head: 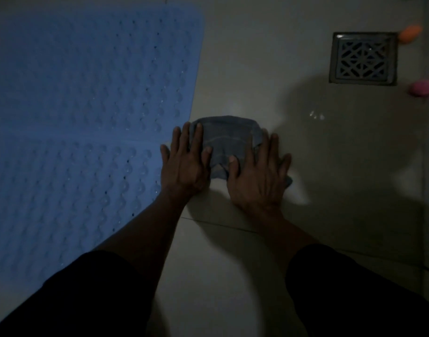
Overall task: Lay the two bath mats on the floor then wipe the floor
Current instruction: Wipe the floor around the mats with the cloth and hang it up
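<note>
mats: 1 seen, blue mat (82,113) dimpled, holed, 9 o'clock | cloth (226,139) 1, grey ribbed, centre | left hand (184,164), right hand (257,176) flat-fingered, pressing cloth | floor (257,57) glossy tile | drain (363,60) 1, square metal, 2 o'clock

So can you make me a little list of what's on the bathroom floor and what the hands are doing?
mat: blue rubber bath mat with bumps and holes, flat on the floor, on the left
cloth: folded grey-blue cloth, on the pale tiled floor beside the mat
left hand: flat, fingers straight, pressing the cloth's left side
right hand: flat, fingers spread, pressing the cloth's right side
drain: square metal drain grate, far right
other: small orange thing and small pink thing near the drain, too blurry to name
</note>
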